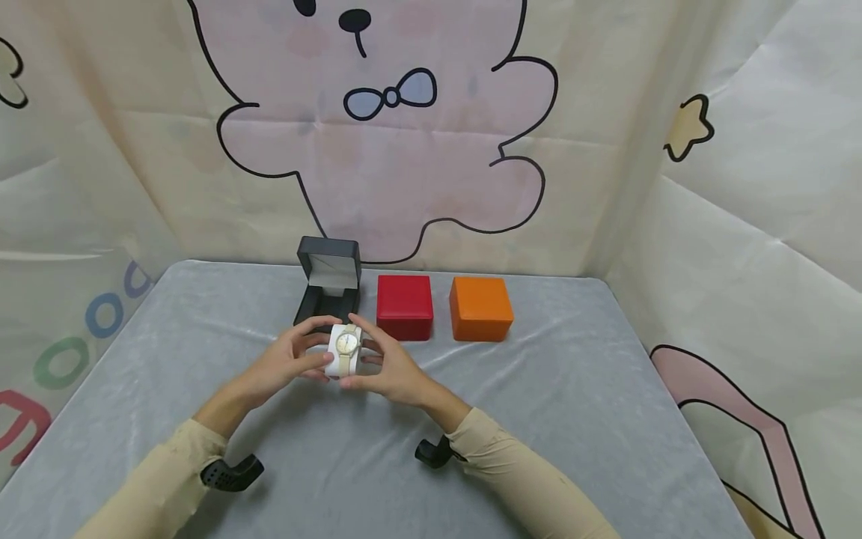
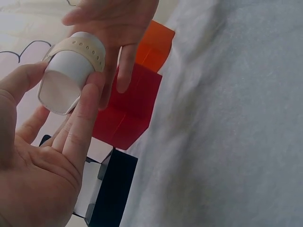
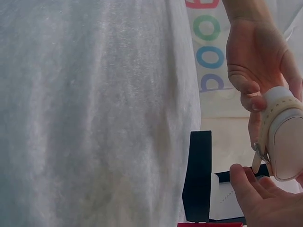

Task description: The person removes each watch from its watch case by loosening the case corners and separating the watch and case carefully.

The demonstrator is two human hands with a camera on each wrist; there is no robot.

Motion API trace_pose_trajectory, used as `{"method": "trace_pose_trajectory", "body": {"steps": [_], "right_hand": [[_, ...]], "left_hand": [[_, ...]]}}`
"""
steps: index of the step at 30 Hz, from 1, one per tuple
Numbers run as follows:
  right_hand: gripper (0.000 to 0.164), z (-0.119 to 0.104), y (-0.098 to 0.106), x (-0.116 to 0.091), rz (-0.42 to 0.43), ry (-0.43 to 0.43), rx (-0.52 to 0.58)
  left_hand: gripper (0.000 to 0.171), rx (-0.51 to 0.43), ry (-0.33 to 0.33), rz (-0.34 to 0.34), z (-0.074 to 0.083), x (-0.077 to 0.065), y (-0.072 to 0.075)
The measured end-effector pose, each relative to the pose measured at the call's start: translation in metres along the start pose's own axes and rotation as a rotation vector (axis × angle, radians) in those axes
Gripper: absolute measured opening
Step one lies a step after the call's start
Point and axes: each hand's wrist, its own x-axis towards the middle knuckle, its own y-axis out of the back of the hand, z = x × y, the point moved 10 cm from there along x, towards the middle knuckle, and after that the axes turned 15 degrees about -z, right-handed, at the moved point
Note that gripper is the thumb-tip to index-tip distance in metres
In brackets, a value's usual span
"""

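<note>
A wristwatch (image 1: pixel 346 343) with a cream strap and pale dial is wrapped round a white watch cushion (image 2: pixel 69 71). My left hand (image 1: pixel 288 358) pinches the cushion between thumb and fingers, raised over the grey cloth. Around its other side is my right hand (image 1: pixel 390 367), the fingers spread and mostly straight, thumb below and index finger above. Whether the right fingertips touch it is unclear. The strap's buckle (image 3: pixel 260 152) faces the right wrist view. Just behind the hands stands a black watch box (image 1: pixel 330 268) with its lid up, its lower front partly hidden.
Right of the black box stand a closed red box (image 1: pixel 404 307) and a closed orange box (image 1: pixel 481 308). Grey cloth covers the table (image 1: pixel 552 419). A printed curtain (image 1: pixel 438 172) hangs behind and at both sides.
</note>
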Motion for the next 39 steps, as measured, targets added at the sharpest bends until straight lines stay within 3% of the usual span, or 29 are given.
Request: {"method": "trace_pose_trajectory", "body": {"steps": [14,29,39], "right_hand": [[0.094,0.0027,0.0005,-0.0005,0.011,0.002,-0.019],[0.085,-0.0013,-0.0007,-0.0002,0.026,0.015,-0.076],[0.083,-0.0045,0.0010,0.0015,0.089,0.015,-0.164]], "left_hand": [[0.058,-0.001,-0.017,-0.025,-0.0009,0.0011,-0.0060],[0.060,0.011,-0.004,-0.027,0.0005,0.0008,-0.0083],[0.060,0.022,-0.009,0.004,0.0058,0.0036,-0.0091]]}}
